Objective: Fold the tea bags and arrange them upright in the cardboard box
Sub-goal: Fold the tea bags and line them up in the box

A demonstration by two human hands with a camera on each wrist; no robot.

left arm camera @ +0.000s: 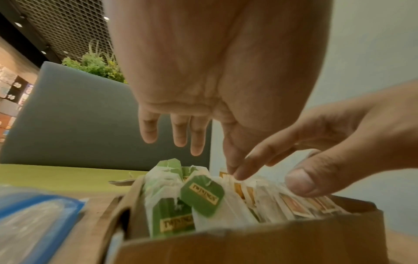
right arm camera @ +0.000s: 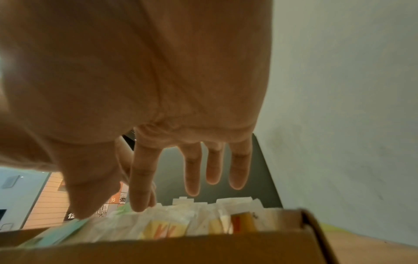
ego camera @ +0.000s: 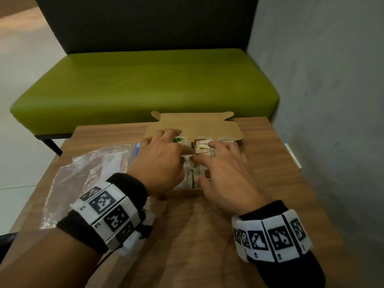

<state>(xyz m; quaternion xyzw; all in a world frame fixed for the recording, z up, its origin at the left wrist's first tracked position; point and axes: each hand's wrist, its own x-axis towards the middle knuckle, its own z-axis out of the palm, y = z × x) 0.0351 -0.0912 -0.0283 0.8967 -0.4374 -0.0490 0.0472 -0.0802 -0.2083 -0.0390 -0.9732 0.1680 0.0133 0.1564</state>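
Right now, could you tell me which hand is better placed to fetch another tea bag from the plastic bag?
Left, probably. The left hand hovers over the cardboard box edge nearest the plastic bag; the right hand would have to cross over.

Your left hand [ego camera: 161, 163] reaches in from 7 o'clock, palm down, wrist raised, with a marker band strapped behind it. Its little, ring and middle fingers [left arm camera: 179, 132] hang straight and spread, while the forefinger angles toward 3 o'clock to meet your other hand. Your right hand [ego camera: 225, 173] comes in from 5 o'clock, also palm down and banded. Its fingers [right arm camera: 239, 171] are straight and apart, the forefinger tip touching your left one, thumb stretched toward 9 o'clock.
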